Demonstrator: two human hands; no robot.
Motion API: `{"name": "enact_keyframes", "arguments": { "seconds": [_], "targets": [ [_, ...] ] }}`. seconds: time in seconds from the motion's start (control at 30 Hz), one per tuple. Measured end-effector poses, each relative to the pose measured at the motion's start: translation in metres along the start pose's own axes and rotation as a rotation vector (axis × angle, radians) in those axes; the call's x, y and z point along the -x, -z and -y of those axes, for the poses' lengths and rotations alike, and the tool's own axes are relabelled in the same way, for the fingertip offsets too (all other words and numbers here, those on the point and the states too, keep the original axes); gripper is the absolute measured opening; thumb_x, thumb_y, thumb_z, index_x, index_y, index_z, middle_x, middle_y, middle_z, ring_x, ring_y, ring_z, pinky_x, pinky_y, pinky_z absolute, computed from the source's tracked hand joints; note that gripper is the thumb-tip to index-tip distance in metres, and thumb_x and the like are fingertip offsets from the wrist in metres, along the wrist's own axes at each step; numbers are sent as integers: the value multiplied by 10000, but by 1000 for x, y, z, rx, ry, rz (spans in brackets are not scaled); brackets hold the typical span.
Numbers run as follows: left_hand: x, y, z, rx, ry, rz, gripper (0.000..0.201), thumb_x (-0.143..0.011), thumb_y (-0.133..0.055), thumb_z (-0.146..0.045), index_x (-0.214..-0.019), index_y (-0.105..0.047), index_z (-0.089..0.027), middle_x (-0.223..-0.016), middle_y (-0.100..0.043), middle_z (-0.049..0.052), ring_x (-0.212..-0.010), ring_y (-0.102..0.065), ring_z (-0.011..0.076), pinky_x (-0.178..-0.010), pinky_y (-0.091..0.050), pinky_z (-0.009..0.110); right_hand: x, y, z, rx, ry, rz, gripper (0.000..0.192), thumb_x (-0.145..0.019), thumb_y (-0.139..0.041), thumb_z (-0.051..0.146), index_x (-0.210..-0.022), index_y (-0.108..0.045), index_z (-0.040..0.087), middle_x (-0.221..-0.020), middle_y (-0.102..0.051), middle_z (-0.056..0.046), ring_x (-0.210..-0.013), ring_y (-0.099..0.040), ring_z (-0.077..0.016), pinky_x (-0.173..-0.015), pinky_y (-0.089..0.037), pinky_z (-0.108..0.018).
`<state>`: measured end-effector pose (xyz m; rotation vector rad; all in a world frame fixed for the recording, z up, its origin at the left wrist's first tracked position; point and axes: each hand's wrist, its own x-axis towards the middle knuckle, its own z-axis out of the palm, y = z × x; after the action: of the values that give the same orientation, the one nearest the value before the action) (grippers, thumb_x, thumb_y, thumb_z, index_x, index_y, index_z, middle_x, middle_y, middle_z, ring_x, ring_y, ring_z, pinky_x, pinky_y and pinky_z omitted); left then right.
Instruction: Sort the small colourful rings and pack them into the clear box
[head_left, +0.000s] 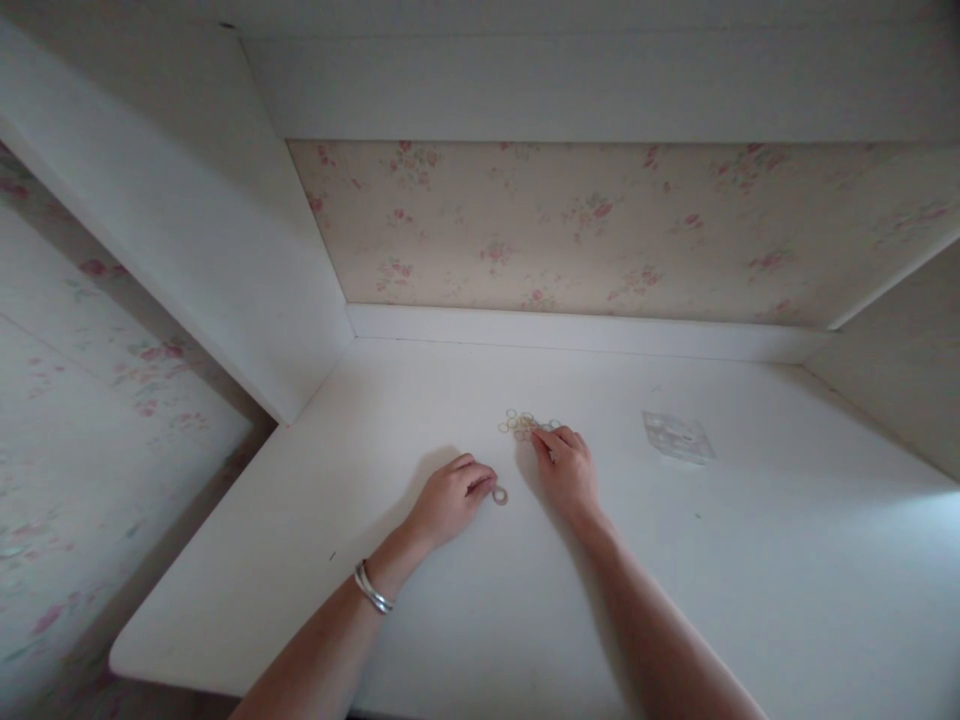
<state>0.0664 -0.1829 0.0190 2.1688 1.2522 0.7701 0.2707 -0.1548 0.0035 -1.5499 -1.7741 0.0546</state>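
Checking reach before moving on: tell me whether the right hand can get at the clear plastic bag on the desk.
Probably yes. The right hand rests at the pile of small rings, and the clear plastic bag lies flat to its right on the white desk, with only bare surface between them.

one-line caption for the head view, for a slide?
Left hand beside a single ring, right hand touching a ring pile.

A plain white desk top point(750, 560) with a smooth matt surface fills a recess. On it lie a loose cluster of small pale yellowish rubber bands point(521, 423) near the middle, 1 single pale ring-shaped band point(500, 495) just in front of that cluster, and a small flat clear plastic bag point(677, 437) well to the right
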Motion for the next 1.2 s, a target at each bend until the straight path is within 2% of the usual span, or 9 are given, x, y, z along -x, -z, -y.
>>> {"name": "enact_keyframes", "arguments": {
  "seconds": [0.17,0.37,0.43,0.6,0.67,0.93,1.2],
  "targets": [
    [0,1,0,28,19,-3,201,-894,-475,-270,-875,-665,-209,-813,-594,5,-740,-542,117,-673,-412,225,11,16,10,-278,-126,-35,315,-891,-455,395,-918,-686,182,-796,-614,-57,-761,-537,-167,-727,-426,-300],
    [-1,1,1,59,27,-14,203,-889,-468,-256,-867,-660,-191,-823,-602,13,-716,-542,113,-678,-416,232,40,32,30,-405,-210,102,306,-877,-481,426,-876,-687,200,-771,-612,-52,-681,-538,-160,-601,-424,-274],
    [-1,2,2,60,25,-18,203,-889,-467,-256,-871,-658,-190,-827,-606,14,-715,-539,113,-681,-419,234,50,33,35,-351,-154,122,300,-886,-473,413,-887,-691,207,-766,-607,-54,-686,-537,-163,-593,-414,-271],
    [-2,4,3,54,34,-31,207,-888,-469,-265,-885,-660,-186,-821,-612,22,-712,-539,119,-678,-425,239,59,29,42,-66,189,183,256,-912,-456,313,-923,-699,231,-740,-588,-47,-724,-517,-156,-712,-368,-291],
    [-2,4,3,57,29,-33,202,-885,-470,-254,-874,-659,-185,-823,-617,23,-727,-544,122,-686,-429,239,59,27,42,5,260,201,252,-917,-451,282,-935,-697,234,-749,-581,-47,-724,-503,-149,-711,-344,-290],
    [-1,3,2,76,4,-41,169,-870,-485,-221,-884,-651,-191,-873,-631,24,-794,-563,129,-746,-442,243,59,25,42,156,385,243,222,-890,-495,227,-1019,-670,265,-788,-570,-40,-716,-462,-150,-679,-301,-296],
    [-1,5,-1,43,2,-22,187,-872,-474,-223,-858,-658,-189,-821,-633,24,-775,-555,136,-726,-439,247,60,23,39,138,401,210,258,-870,-503,173,-1037,-672,273,-781,-573,-36,-710,-478,-141,-676,-322,-279]
  ]
}}
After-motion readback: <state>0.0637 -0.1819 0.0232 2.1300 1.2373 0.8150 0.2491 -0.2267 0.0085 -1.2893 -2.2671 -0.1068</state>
